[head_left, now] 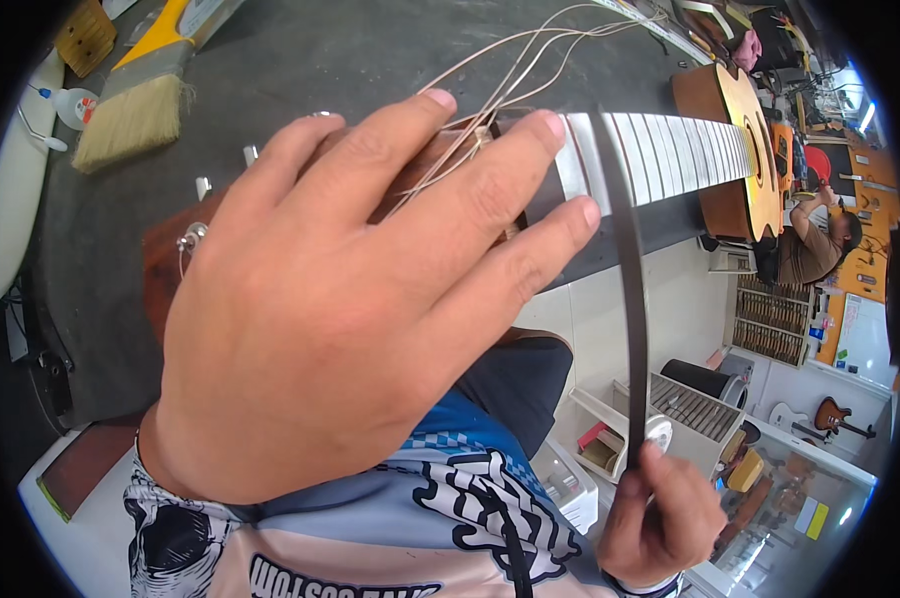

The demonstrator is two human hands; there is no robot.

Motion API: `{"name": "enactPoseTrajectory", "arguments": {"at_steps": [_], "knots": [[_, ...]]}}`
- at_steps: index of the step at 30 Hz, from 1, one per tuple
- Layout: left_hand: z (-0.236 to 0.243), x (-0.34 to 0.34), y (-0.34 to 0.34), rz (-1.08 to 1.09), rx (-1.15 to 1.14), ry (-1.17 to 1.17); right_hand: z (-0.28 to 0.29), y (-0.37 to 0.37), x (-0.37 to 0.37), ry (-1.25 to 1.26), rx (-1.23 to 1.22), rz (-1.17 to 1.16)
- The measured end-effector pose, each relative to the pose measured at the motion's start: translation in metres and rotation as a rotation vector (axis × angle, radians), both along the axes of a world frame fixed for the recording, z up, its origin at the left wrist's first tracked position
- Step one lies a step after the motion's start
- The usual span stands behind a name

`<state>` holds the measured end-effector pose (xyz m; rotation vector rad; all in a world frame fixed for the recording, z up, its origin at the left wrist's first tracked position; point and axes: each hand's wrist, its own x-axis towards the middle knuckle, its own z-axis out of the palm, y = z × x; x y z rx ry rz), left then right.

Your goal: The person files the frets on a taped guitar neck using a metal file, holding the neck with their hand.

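An acoustic guitar point(717, 149) lies with its headstock point(166, 249) toward the left and its body at the far right. Pale covering lies on the fretboard point(674, 154) between the dark fret lines. My left hand point(340, 299) rests spread over the headstock and nut end, fingers apart, hiding much of both. A long dark flat strip point(629, 269) crosses the fretboard close to my left fingertips and runs down past the neck. At its lower end my right hand point(669, 523) pinches it between thumb and fingers. Loose strings point(529, 60) trail from the headstock over the bench.
On the dark workbench point(320, 55), a wide brush point(136, 115) with a yellow handle lies at the upper left, beside a white bottle point(69, 105). Another person point(816, 244) is in the background at right. Behind my right hand are drawers point(699, 409) and a glass-topped case point(788, 508).
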<state>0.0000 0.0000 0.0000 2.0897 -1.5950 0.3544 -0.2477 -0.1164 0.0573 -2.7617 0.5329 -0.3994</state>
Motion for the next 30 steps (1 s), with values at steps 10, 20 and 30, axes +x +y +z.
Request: {"name": "enactPoseTrajectory", "arguments": {"at_steps": [10,20,30], "knots": [[-0.007,0.000,-0.004,-0.001,-0.032,-0.086,0.006,0.010,-0.007,0.018,0.096,0.031],[-0.009,0.001,-0.003,-0.003,-0.033,-0.092,-0.012,0.003,0.036,-0.021,-0.059,0.007],[-0.008,0.003,0.001,-0.004,-0.033,-0.079,-0.018,-0.009,0.064,-0.114,0.012,0.047]]}}
